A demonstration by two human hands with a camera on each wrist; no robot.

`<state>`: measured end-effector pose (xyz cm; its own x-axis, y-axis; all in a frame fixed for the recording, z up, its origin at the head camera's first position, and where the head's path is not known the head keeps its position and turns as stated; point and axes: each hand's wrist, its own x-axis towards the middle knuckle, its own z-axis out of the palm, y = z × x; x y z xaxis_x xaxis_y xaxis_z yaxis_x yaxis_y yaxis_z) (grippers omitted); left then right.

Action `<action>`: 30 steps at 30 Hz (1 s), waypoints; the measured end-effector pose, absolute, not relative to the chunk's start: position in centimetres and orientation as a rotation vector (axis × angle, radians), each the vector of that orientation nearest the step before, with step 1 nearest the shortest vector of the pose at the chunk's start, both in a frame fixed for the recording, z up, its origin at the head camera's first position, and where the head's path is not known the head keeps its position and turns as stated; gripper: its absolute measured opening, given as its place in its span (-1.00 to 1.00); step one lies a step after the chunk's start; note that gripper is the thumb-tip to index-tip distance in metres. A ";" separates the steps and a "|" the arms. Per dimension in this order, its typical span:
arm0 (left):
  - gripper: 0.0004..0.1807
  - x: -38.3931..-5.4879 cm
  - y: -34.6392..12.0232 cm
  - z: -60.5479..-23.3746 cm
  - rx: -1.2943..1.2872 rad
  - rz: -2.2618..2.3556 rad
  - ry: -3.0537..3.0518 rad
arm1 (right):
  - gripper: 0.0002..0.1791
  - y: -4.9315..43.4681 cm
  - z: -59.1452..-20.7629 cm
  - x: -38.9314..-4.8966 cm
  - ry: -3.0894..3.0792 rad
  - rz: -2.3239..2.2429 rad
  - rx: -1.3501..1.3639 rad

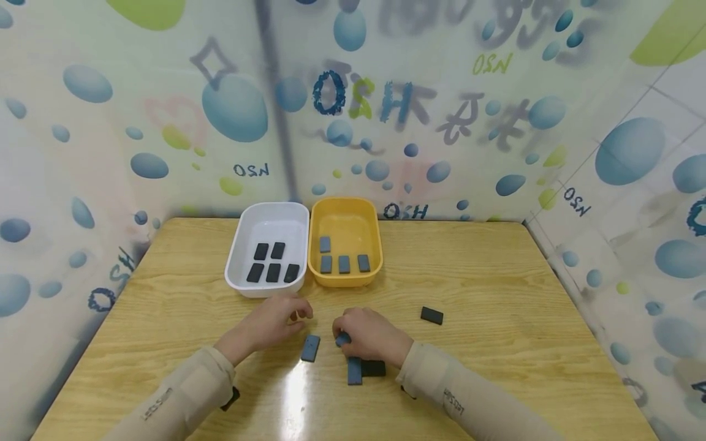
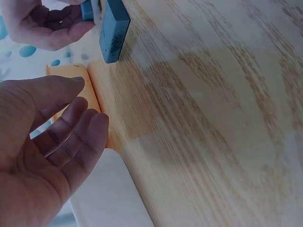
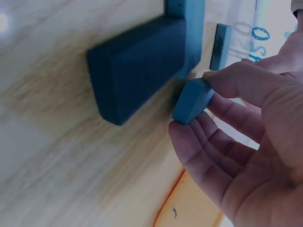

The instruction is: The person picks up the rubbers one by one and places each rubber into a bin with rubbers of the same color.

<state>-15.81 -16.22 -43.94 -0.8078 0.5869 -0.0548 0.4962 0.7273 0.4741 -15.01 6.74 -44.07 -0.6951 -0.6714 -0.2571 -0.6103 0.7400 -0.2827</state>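
My right hand point(image 1: 372, 334) pinches a small blue rectangular block point(image 3: 191, 100) between thumb and fingertips, just above the wooden table. Below that hand lie another blue block point(image 1: 355, 372) and a black block point(image 1: 374, 368), touching each other. My left hand point(image 1: 267, 324) hovers in front of the white tub with fingers loosely bent and nothing in them. Between the two hands a single blue block point(image 1: 311, 348) lies on the table; the left wrist view shows it beyond the left fingertips.
The white tub point(image 1: 236, 278) holds several black blocks. Against its right side stands a yellow tub point(image 1: 344, 282) with several blue blocks. A lone black block point(image 1: 432, 315) lies to the right. A dark object point(image 1: 230, 399) shows beside the left sleeve. A patterned wall backs the table.
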 end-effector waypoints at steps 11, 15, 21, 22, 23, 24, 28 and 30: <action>-0.84 -15.8 -16.2 -44.2 0.887 0.665 2.748 | -0.87 7.5 -43.3 -15.3 2.627 -0.367 -0.933; -0.84 -15.8 -16.2 -44.2 0.864 0.669 2.740 | -0.90 7.9 -43.0 -15.6 2.635 -0.411 -0.923; -0.85 -15.8 -16.1 -44.2 0.886 0.664 2.739 | -0.89 8.6 -42.6 -16.2 2.665 -0.440 -0.942; -0.85 -15.8 -16.1 -44.2 0.890 0.664 2.739 | -0.88 8.7 -42.5 -16.3 2.674 -0.439 -0.945; -0.85 -15.9 -16.1 -44.2 0.893 0.666 2.738 | -0.88 8.8 -42.4 -16.4 2.683 -0.436 -0.954; -0.86 -15.9 -16.1 -44.2 0.894 0.667 2.738 | -0.86 8.9 -42.2 -16.5 2.688 -0.438 -0.956; -0.85 -16.0 -16.1 -44.3 0.902 0.673 2.743 | -0.84 9.2 -41.6 -17.0 2.691 -0.449 -0.932; -0.85 -16.0 -16.1 -44.3 0.906 0.681 2.748 | -0.83 9.4 -41.2 -17.1 2.693 -0.477 -0.902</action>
